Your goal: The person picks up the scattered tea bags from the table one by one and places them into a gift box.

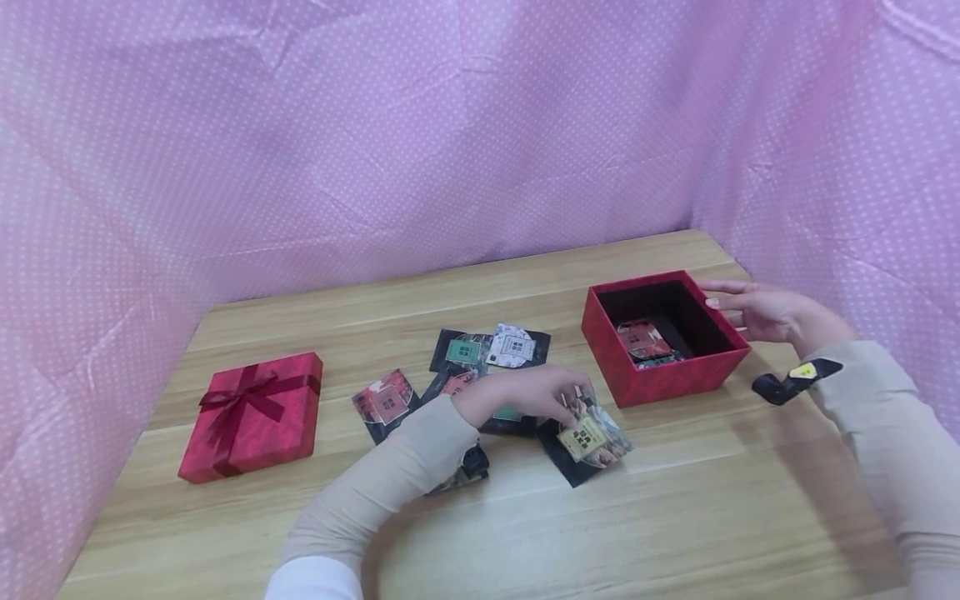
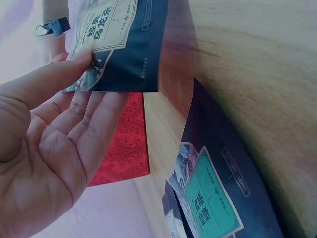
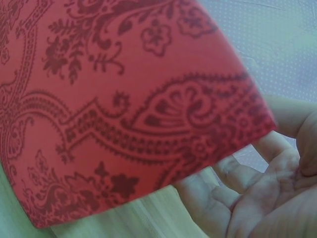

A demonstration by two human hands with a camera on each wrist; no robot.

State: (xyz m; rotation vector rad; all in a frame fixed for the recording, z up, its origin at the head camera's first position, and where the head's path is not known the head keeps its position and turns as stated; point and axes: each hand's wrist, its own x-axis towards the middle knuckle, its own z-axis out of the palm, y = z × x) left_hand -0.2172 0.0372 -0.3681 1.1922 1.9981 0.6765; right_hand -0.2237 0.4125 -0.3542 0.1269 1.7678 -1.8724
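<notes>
My left hand [image 1: 528, 395] pinches a dark tea sachet with a yellow label [image 1: 585, 438] between thumb and fingers. In the left wrist view, the thumb lies over the front of this sachet [image 2: 130, 64] and the fingers are behind it. My right hand [image 1: 776, 313] is at the right side of an open red gift box [image 1: 675, 379], its fingers extended along the wall. The right wrist view shows those fingers [image 3: 237, 176] partly hidden behind the box's patterned wall [image 3: 114, 124]. Inside the box lies a sachet with a red label [image 1: 643, 338], among others.
Several more tea sachets lie spread mid-table, among them one with a green label [image 1: 463, 351], a white one [image 1: 512, 346] and a red one [image 1: 387, 402]. At the left sits the red box lid [image 1: 296, 417] with a ribbon bow. Pink dotted cloth [image 1: 450, 150] hangs behind the table.
</notes>
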